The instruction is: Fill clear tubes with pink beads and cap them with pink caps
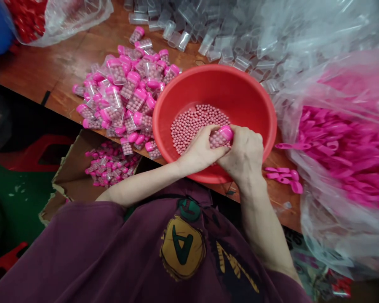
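Note:
Above a red plastic basin [164, 122], my left hand [199, 148] grips a small clear bottle [217, 139] full of pink beads, its pink cap [226, 132] pointing up and right. My right hand [244, 148] is closed around the capped end, fingers pressed against it. The underside of the bottle is hidden by my fingers. Loose pink beads [192, 122] cover part of the basin's floor, just beyond my hands. To the left of the basin lies a heap of similar filled bottles [126, 92] with pink caps.
Clear empty tubes [214, 40] are piled along the back. A plastic bag of pink plastic pieces [341, 160] stands at right, with several loose pink pieces [284, 176] beside the basin. Below the table's left edge, a cardboard box [74, 168] holds more bottles. Red pieces [28, 17] fill a bag far left.

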Available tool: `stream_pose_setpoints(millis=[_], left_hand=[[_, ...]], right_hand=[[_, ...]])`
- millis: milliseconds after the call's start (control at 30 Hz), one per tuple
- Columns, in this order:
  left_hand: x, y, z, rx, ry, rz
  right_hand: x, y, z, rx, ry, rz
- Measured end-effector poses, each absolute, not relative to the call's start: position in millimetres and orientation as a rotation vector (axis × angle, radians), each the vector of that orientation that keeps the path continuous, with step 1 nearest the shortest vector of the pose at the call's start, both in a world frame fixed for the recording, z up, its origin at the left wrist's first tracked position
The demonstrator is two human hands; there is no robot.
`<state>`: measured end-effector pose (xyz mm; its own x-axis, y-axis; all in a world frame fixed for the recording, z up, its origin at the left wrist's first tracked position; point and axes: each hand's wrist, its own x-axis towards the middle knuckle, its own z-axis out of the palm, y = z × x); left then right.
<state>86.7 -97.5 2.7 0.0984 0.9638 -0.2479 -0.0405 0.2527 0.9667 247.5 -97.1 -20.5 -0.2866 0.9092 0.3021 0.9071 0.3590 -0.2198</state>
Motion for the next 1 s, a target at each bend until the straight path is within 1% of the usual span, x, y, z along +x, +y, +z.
stream_pose_setpoints(millis=[67,133,200,300,367,567,800,900,1000], left_hand=[[85.7,-99.1,3.1,1.279,1.319,1.011],[85.3,-100.6,3.8,1.354,1.297,1.01],[85.1,-101.0,4.1,1.212,1.175,0.986],[84.2,-98.8,4.4,0.858,0.919,0.897],[82.9,-96.5,5.2,0.704,0.838,0.874],[81.8,-95.0,6.4,0.594,0.787,0.909],[88.2,-99.0,10.5,0.546,0.899,0.899],[88.8,-99.3,14.6,0.539,0.922,0.908],[91.4,-100.7,15.8,0.544,0.916,0.906]], right_hand=[[246.8,-99.2,-12.9,-1.616,-2.261,0.012],[246.5,-102.1,-6.9,-1.611,-2.248,0.015],[247.3,-104.8,-4.3,-1.561,-2.232,0.056],[249.2,-107.1,-6.5,-1.462,-2.179,0.22],[249.5,-108.1,-10.0,-1.436,-2.123,0.293],[245.2,-111.8,-20.2,-1.531,-2.067,0.142],[243.4,-110.7,-23.3,-1.539,-2.161,0.016],[244.1,-111.2,-19.7,-1.559,-2.179,0.023],[244.7,-111.1,-17.0,-1.591,-2.169,0.117]])
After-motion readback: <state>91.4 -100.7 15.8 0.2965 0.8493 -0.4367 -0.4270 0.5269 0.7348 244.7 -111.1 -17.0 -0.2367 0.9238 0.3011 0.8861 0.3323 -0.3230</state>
